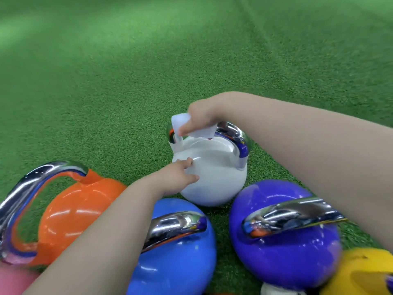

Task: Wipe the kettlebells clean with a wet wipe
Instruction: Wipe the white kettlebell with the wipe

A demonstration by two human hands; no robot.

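Right hand [201, 116] pinching wet wipe [192, 127] around chrome handle [230, 132] of white kettlebell [217, 177] on green turf [106, 92]; left hand [176, 179] braced against its side, fingertips touching.

The right hand [202, 116] covers the middle of the white kettlebell's handle [231, 133], and most of the wipe [180, 122] is tucked under its fingers. The left forearm hides part of the blue kettlebell [176, 262]. The orange kettlebell [70, 211] has its handle cut by the left edge. The yellow kettlebell [361, 273] and a pink object [14, 279] are cropped at the bottom corners. The far turf [127, 28] is blurred.
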